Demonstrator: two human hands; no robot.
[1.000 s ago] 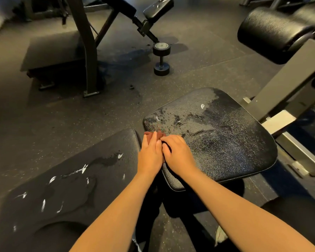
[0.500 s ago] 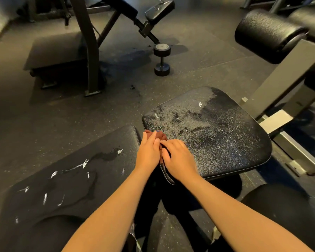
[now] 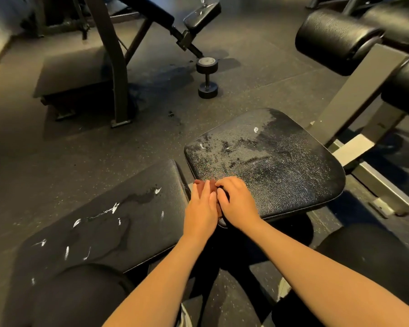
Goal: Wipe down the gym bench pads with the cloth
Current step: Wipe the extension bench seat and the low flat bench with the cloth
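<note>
Hands (image 3: pixel 200 211) on cloth (image 3: pixel 212 185), slid nearer along pad (image 3: pixel 269 166)

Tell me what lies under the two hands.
A reddish-brown cloth shows past the fingertips of the left hand and right hand, at the seat pad edge. Most of it is covered.

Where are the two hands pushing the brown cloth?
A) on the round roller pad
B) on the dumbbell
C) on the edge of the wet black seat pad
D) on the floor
C: the left hand and right hand press the reddish-brown cloth against the near edge of the wet black vinyl seat pad.
</note>
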